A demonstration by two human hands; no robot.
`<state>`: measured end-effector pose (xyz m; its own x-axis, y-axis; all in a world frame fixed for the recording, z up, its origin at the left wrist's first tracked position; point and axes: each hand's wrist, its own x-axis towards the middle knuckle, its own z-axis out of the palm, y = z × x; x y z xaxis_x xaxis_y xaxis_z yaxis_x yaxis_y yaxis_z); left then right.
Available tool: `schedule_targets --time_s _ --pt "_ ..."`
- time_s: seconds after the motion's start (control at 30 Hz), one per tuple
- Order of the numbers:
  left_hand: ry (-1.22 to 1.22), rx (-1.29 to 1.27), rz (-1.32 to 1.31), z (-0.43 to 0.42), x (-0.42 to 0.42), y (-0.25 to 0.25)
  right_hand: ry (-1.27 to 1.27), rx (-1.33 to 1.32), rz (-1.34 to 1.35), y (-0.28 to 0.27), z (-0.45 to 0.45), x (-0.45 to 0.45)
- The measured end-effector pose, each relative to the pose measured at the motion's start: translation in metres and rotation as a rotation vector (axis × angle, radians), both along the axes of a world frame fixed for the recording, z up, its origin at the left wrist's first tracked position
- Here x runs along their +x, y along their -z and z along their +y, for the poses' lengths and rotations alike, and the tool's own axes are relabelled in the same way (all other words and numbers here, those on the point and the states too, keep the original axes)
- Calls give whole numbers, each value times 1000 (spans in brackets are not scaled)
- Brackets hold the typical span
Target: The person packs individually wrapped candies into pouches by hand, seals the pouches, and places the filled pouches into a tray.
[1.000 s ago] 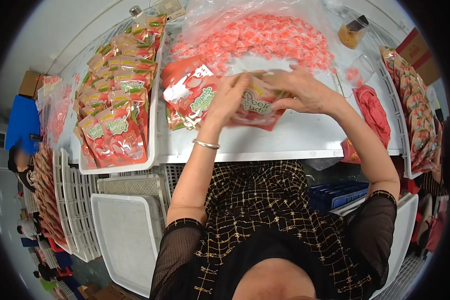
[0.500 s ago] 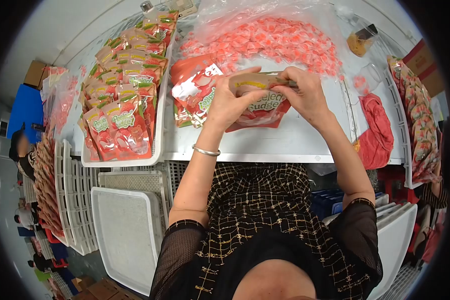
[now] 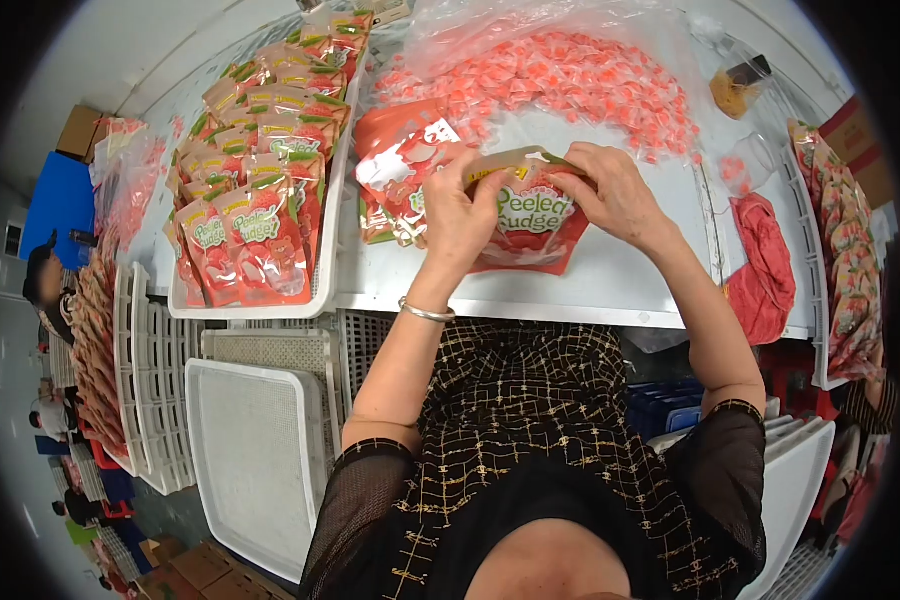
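Holding: one printed pouch (image 3: 530, 225), red, green-lettered, front face toward us, near the front edge of the table (image 3: 450, 292), about midway along; whether its base touches we cannot tell. Left hand (image 3: 460, 205): closed on the pouch's top left corner, thumb on the front. Right hand (image 3: 615, 195): gripping the top right corner, thumb likewise in front. Change noted: compared with half a second ago, our hands stand wider apart along the top edge and more lettering shows between them; we judge the top to be under work from both sides, though whether its mouth is open we cannot tell. Beside the left hand: loose pouches (image 3: 400, 165), overlapping. At the table's left: white tray (image 3: 326, 260), holding pouches in rows (image 3: 260, 240). Toward the far edge: heap of wrapped pink pieces (image 3: 570, 85). Near the front right corner: red cloth (image 3: 767, 270).
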<state>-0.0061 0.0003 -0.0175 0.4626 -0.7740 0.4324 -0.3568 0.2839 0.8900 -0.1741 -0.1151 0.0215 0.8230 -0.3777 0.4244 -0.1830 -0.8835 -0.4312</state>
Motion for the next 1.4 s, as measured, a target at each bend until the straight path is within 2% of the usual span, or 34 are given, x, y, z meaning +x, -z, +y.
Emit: schedule_targets --time_s 0.03,0.07,0.13,0.2,0.27,0.37,0.43,0.47,0.5,0.53,0.57,0.63,0.7,0.77,0.8,0.87,0.9,0.93,0.97,1.0,1.03,1.07,1.1,1.17,1.23,1.27,1.3,1.37,1.4 --pt "-110 16 -134 0 -1 0 15 43 67 -4 1 0" --pt "-82 -60 -66 -1 -2 -1 10 42 68 -9 1 2" --pt "-16 -4 -55 3 -4 -7 -179 134 -1 -17 5 8" --pt "51 51 -43 5 -4 -12 -138 108 38 -21 8 14" --pt "208 -53 178 5 -1 -13 -106 76 83 -21 8 17" --pt "108 72 101 13 4 -10 -64 -61 85 -11 7 18" --pt "36 95 106 16 6 -12 -153 50 -69 -8 6 17" --pt "-30 124 119 20 5 -12 -182 50 -68 -11 7 13" --pt "-69 118 118 25 6 -15 -101 65 8 -16 8 8" --pt "21 165 143 29 8 -21 -31 73 82 -19 8 6" --pt "99 209 166 33 11 -25 -46 24 39 -16 7 6" --pt "221 -10 409 27 9 -10 -58 -25 36 -17 14 12" --pt "160 42 346 31 16 -10 -96 -41 66 -25 28 21" --pt "54 44 281 46 20 -21 -133 384 -62 -27 38 31" --pt "1 57 229 51 23 -25 -157 378 -62 -27 33 38" --pt "-21 -16 219 61 34 -23 -91 323 187 -24 25 50" --pt "-17 -79 209 65 40 -22 -102 315 188 -21 28 60" --pt "50 -119 398 81 57 -28 -147 183 20 -20 35 76" --pt "-112 -79 270 94 75 -22 -190 55 -151 -20 44 93" --pt "-218 -247 262 108 88 -30 -182 117 -232 -21 50 113" --pt "-321 -163 411 130 102 -34 -173 180 -313 -24 55 135" --pt "-467 -415 282 143 106 -52 -178 240 -326 -31 63 158" --pt "-618 -474 202 157 123 -47 -181 299 -341 -38 71 182" --pt "-681 -509 88 180 142 -45 -273 631 -308 -43 94 236" --pt "-1056 -132 -322 192 160 -32 -334 522 -240 -37 119 292" --pt "-1101 10 -389 195 171 -24 -381 470 -310 -23 132 322" --pt "-1092 17 -394 198 179 -15 -427 419 -380 -7 145 348" --pt "-1178 429 -540 202 196 1 -400 411 -294 11 160 381" --pt "-1165 496 -570 203 205 12 -419 457 -267 18 169 387"
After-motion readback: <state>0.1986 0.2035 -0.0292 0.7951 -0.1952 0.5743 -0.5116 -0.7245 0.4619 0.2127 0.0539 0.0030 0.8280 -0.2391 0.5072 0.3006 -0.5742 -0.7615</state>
